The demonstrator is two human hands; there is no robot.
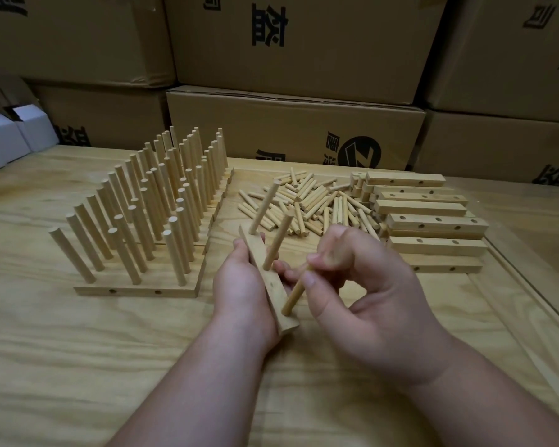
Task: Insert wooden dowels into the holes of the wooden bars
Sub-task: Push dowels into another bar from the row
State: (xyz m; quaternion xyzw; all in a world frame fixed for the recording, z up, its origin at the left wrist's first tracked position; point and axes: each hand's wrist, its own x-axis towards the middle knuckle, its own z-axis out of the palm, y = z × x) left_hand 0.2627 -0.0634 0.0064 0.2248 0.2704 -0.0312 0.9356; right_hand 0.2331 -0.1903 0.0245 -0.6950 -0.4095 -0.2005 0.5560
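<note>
Our left hand (239,279) gripped a wooden bar (268,282) above the near middle of the table (78,350), its long axis running from near right to far left. Two dowels (276,243) stood in it, leaning far and right. Our right hand (362,285) pinched a third dowel (296,293), its lower tip at the bar's near hole, its top tilted far and right.

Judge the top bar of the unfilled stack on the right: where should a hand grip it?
Grip the top bar across its width near the middle, from above. It lies flat on the stack with both long sides exposed; the dowel pile crowds its left end, so end grips look awkward.
</note>
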